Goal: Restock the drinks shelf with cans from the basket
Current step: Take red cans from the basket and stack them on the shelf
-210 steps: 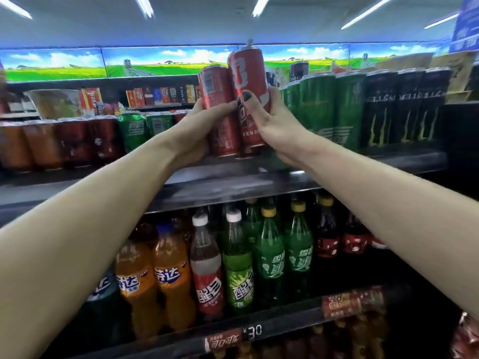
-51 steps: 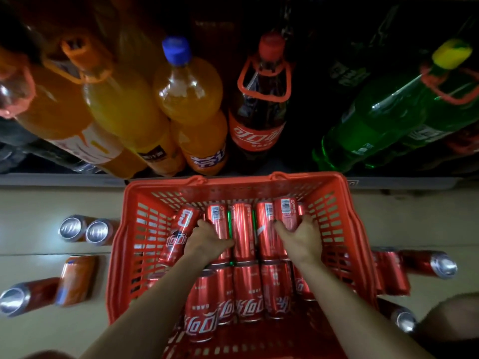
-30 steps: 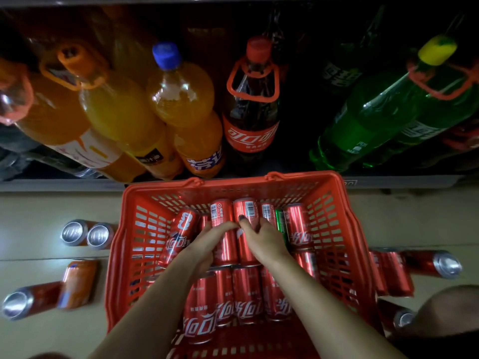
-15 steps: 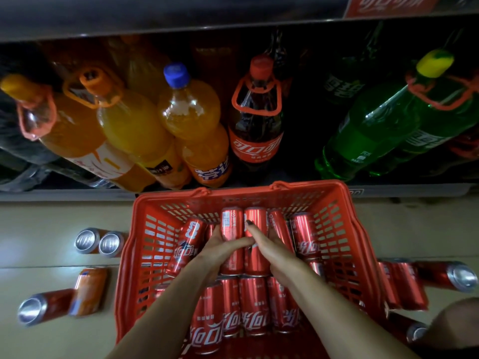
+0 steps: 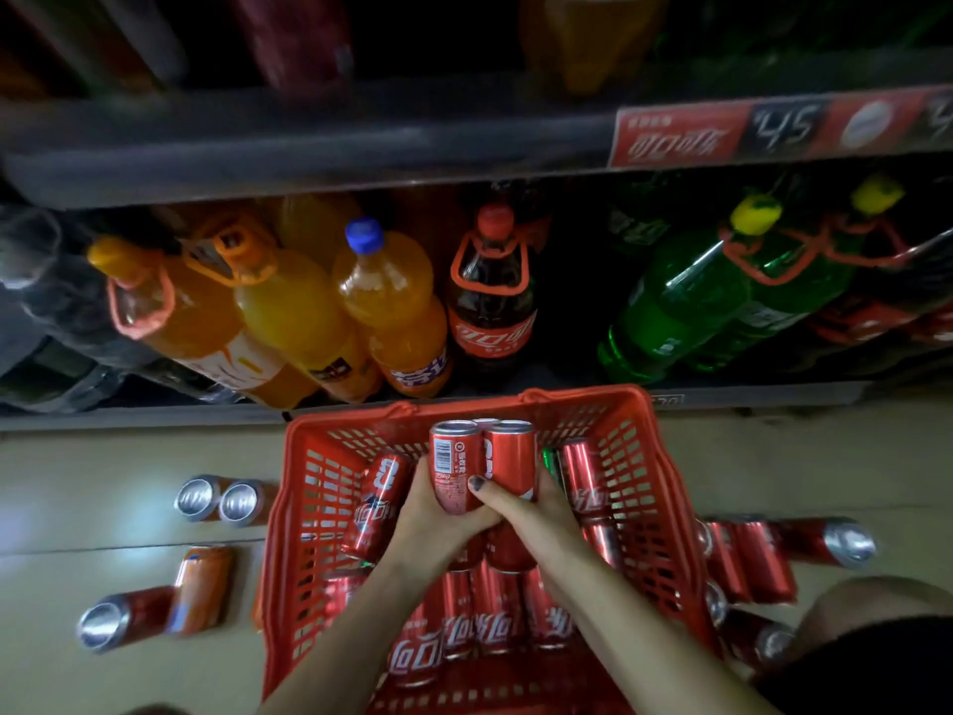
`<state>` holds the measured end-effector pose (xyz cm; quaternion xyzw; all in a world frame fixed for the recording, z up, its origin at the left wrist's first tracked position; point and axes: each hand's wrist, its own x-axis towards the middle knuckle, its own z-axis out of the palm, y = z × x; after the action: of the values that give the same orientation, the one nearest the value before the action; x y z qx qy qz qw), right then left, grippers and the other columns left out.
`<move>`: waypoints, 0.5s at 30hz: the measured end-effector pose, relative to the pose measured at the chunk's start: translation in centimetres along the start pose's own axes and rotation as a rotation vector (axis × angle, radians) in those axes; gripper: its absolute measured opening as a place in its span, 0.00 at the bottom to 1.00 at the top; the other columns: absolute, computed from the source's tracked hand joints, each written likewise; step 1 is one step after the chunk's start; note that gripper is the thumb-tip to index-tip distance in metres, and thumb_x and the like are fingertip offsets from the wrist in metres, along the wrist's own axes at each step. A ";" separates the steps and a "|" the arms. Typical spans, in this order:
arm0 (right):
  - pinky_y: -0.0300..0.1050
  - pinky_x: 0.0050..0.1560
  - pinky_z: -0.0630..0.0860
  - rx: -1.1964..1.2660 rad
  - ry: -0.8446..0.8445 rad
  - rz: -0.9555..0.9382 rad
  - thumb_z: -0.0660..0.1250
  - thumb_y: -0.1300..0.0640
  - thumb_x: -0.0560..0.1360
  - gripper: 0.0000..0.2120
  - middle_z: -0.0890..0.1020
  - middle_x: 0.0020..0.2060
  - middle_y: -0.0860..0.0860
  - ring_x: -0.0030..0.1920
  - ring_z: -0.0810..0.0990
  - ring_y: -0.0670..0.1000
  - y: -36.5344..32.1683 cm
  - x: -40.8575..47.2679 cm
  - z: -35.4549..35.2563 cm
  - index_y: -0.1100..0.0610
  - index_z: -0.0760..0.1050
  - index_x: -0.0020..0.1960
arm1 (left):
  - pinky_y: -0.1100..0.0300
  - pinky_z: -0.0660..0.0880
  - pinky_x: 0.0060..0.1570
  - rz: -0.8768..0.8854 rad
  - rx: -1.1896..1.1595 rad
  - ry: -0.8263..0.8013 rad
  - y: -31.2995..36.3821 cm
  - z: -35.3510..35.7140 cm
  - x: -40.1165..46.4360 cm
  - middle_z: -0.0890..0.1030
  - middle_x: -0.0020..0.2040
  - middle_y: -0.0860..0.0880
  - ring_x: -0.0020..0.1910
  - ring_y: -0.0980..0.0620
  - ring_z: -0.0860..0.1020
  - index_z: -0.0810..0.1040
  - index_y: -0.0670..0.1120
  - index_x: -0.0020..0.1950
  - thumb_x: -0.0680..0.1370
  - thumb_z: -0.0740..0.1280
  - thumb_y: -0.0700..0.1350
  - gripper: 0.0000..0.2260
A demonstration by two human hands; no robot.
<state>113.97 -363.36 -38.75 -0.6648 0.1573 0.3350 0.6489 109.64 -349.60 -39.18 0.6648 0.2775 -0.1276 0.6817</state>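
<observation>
Hands (image 5: 438, 528) grip Coca-Cola cans (image 5: 482, 464) below "45" price tag (image 5: 784, 129).

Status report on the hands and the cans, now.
Left hand and right hand grip a cluster of red cans, raised upright above the red basket. More cans lie in the basket. Nothing blocking above the basket.

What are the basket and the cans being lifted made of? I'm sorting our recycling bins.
The red basket looks like moulded plastic: matte, uniform colour, walls pierced by a regular grid of slots. The red cans gripped by the left hand and right hand look like thin metal, probably aluminium: glossy printed sides and silvery rims.
</observation>
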 end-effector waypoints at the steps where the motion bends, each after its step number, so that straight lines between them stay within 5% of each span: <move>1: 0.44 0.57 0.81 0.008 0.007 -0.018 0.79 0.54 0.72 0.22 0.87 0.54 0.44 0.54 0.86 0.44 -1.6 -1.7 0.3 0.45 0.78 0.64 | 0.54 0.82 0.58 0.014 0.004 0.016 1.9 -0.1 -1.6 0.86 0.57 0.52 0.58 0.52 0.85 0.74 0.51 0.67 0.68 0.84 0.42 0.32; 7: 0.43 0.57 0.80 0.082 -0.017 -0.152 0.78 0.59 0.73 0.22 0.86 0.55 0.46 0.57 0.85 0.45 -16.0 -14.8 2.2 0.48 0.78 0.64 | 0.55 0.83 0.55 0.146 0.027 0.064 18.5 -1.1 -13.1 0.87 0.57 0.50 0.56 0.50 0.86 0.74 0.49 0.67 0.68 0.83 0.37 0.32; 15: 0.38 0.51 0.81 0.180 -0.014 -0.429 0.76 0.67 0.72 0.22 0.87 0.52 0.48 0.53 0.86 0.47 -43.2 -37.1 2.4 0.52 0.78 0.62 | 0.56 0.82 0.54 0.405 0.114 0.060 49.2 -0.5 -31.1 0.87 0.56 0.53 0.55 0.53 0.86 0.75 0.54 0.66 0.66 0.85 0.40 0.33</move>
<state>114.23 -364.75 18.24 -0.6201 0.0371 0.1783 0.7631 110.96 -351.01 18.99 0.7481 0.1509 0.0163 0.6460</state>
